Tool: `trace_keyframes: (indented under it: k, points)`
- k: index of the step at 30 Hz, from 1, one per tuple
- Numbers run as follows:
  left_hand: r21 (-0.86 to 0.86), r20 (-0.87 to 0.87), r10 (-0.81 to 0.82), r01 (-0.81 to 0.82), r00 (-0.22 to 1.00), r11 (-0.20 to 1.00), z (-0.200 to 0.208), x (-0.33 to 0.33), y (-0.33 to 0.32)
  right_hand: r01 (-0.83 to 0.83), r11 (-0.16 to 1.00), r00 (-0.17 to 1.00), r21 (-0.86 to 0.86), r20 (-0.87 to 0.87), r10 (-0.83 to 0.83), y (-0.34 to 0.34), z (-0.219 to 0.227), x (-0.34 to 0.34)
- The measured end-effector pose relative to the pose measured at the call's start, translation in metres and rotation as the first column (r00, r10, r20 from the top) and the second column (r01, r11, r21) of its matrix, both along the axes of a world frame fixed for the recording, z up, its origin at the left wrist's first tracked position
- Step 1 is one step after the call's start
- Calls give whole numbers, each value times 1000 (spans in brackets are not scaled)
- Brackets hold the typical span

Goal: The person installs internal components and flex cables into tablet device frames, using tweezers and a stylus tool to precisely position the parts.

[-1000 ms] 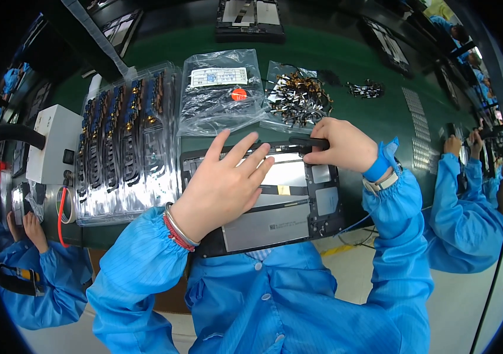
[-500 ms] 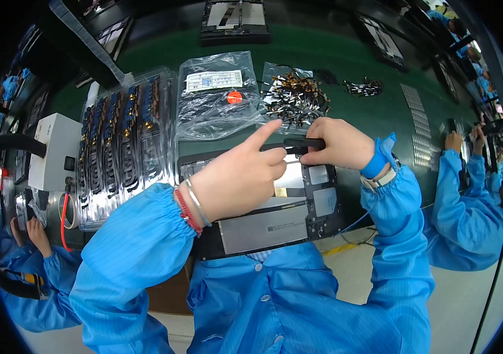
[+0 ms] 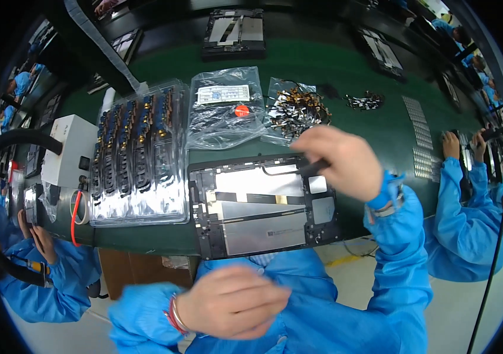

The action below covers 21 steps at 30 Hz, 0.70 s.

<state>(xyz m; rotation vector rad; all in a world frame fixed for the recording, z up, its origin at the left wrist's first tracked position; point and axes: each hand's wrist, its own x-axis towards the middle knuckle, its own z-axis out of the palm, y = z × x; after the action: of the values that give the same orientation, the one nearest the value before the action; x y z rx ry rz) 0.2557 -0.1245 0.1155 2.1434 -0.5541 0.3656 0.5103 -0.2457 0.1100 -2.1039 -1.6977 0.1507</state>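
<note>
An opened tablet lies on the table edge before me, its black frame around silver plates and a dark ribbon strip. My right hand is closed round black bent-tip tweezers. Their thin curved tip hangs over the upper part of the tablet. My left hand is off the table, in front of my body below the tablet's near edge. Its fingers are bent and blurred by motion, so whether anything is in them cannot be made out.
Left of the tablet stands a clear plastic tray of cable parts, beside a white box. Beyond lie a plastic bag, a heap of small connector cables and sheets of small silver pieces. Co-workers sit on both sides.
My left hand has moved from over the tablet down toward my body. My right hand has turned, bringing the tweezers' tip over the tablet. The view has shifted slightly.
</note>
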Motion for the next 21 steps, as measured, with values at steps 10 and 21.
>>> trace_keyframes:
  k: [10, 21]
  points:
    - [22, -357, 764, -813, 537, 582, -82, -54, 6, 538, 784, 815, -309, -43, -577, -85, -35, -39]
    - [-73, -156, 651, -666, 743, 743, 5, 5, 17, 826, 558, 162, 82, -982, -95, -103, -7, -22]
